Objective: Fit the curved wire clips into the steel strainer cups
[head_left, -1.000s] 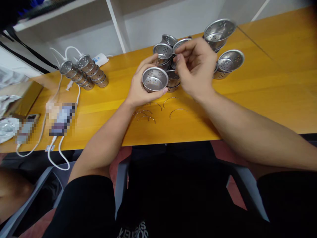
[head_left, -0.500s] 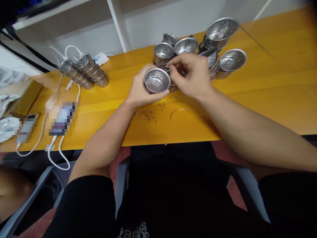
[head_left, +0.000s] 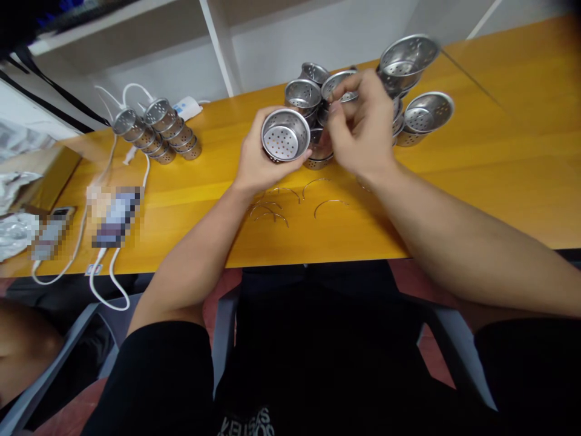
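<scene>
My left hand (head_left: 258, 154) is wrapped round a perforated metal cup (head_left: 285, 136), its open mouth tilted toward me so that the holed bottom shows. To the right of that cup, my right hand (head_left: 365, 130) is raised with thumb and forefinger pinched together; whatever is between the fingertips is too small to make out. Behind it stand stacked metal cups (head_left: 302, 94), partly covered by the hand. Another cup (head_left: 320, 158) sits on the table between my hands. Several thin curved wires (head_left: 330, 202) lie on the table below them.
Two stacks of perforated cups (head_left: 158, 115) lean at the left by a white power strip (head_left: 188, 109). Phones (head_left: 115, 218) with white cables lie near the table's left front. More cups (head_left: 426, 115) stand at right. A person's bare limb (head_left: 27, 351) shows at lower left.
My right hand has moved up and away from the held cup's rim. My left hand has tipped the cup, so more of its bottom faces me.
</scene>
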`<action>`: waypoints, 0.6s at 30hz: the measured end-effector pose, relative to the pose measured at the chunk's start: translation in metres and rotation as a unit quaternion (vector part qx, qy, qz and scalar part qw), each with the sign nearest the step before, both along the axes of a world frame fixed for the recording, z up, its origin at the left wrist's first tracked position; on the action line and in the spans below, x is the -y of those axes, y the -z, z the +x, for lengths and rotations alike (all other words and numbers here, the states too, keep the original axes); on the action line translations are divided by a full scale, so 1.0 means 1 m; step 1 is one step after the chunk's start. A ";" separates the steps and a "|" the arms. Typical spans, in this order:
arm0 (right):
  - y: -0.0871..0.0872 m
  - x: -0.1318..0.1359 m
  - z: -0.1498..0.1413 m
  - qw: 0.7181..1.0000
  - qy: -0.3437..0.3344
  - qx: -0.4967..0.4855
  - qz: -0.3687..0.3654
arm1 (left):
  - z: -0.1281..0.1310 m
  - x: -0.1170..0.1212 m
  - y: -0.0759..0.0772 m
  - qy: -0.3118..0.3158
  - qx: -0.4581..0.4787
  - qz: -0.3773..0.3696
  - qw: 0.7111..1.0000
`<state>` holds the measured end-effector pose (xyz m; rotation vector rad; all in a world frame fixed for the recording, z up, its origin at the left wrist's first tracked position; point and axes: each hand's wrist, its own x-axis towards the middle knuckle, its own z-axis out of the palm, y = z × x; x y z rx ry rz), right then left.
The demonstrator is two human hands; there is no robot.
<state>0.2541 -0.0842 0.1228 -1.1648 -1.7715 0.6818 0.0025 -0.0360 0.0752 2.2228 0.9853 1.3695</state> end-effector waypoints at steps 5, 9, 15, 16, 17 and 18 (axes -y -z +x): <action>-0.001 -0.001 -0.010 0.987 0.070 -0.127 0.071 | -0.007 -0.015 0.009 -0.007 0.002 0.040 0.999; 0.001 0.004 -0.012 0.989 0.066 -0.115 0.062 | -0.008 -0.021 0.015 -0.016 -0.007 0.042 0.999; -0.003 0.011 -0.009 0.991 0.071 0.061 0.101 | -0.006 -0.017 0.009 -0.039 -0.007 0.033 0.999; -0.006 0.013 -0.010 0.988 0.052 0.091 0.110 | -0.005 -0.014 0.006 -0.041 -0.009 0.029 0.999; -0.009 0.014 -0.010 0.987 0.025 0.120 0.107 | -0.005 -0.012 0.004 -0.044 -0.010 0.025 0.999; -0.012 0.016 -0.011 0.985 0.000 0.147 0.093 | -0.005 -0.010 0.002 -0.049 -0.010 0.022 0.999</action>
